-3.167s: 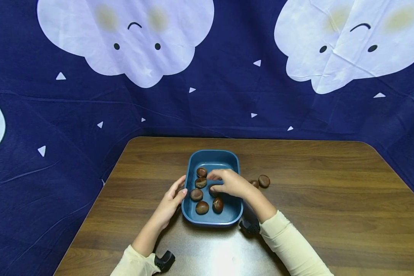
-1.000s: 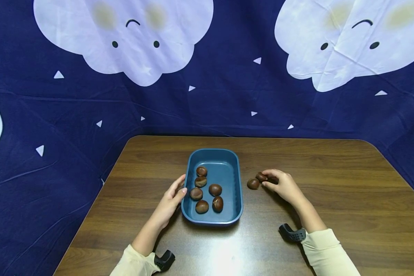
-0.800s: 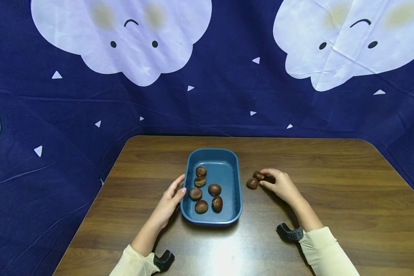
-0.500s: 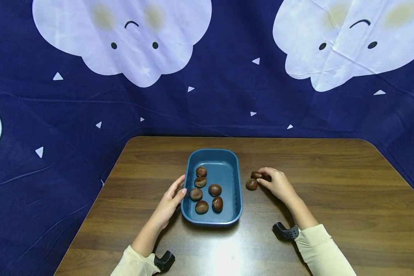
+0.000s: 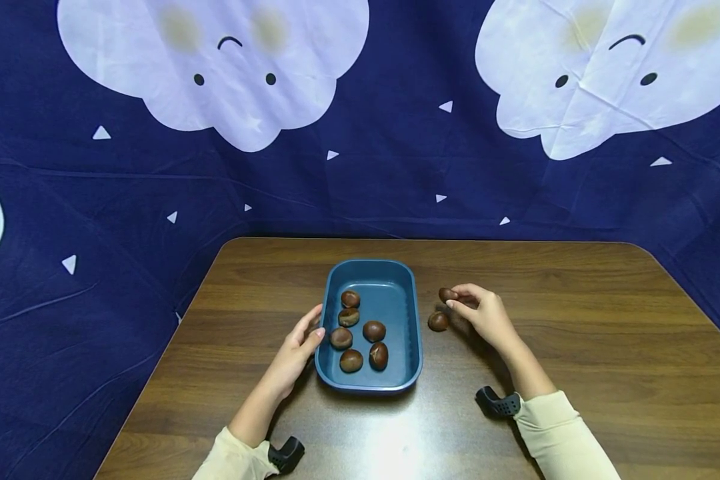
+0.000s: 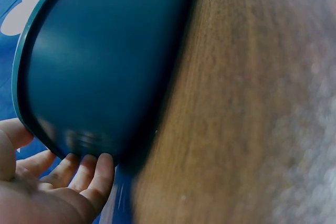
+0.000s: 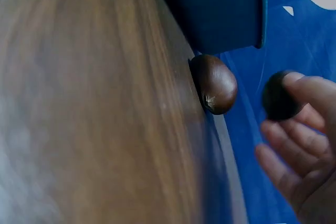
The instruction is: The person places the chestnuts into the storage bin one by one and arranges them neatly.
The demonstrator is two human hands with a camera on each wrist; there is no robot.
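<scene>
A blue rectangular box (image 5: 413,320) stands on the table with several brown chestnuts (image 5: 351,361) lying inside it. My left hand (image 5: 293,353) rests against the box's left side; in the left wrist view its extended fingertips touch the outer wall and the thumb lies by the rim. To the right of the box, my right hand (image 5: 483,315) pinches a chestnut (image 5: 447,295) between thumb and fingers, raised above the table. Another chestnut (image 7: 215,84) sits on the table between the box and this hand, apart from the held one.
The wooden table (image 5: 576,320) extends on both sides of the box. Behind it hangs a dark blue cloth (image 5: 396,180) with white clouds. Black wrist straps (image 5: 497,402) stick out beside both forearms.
My right hand has gone from over the box to the chestnuts at its right, slid one leftward and lifted it off the table. My left hand has stayed at the box.
</scene>
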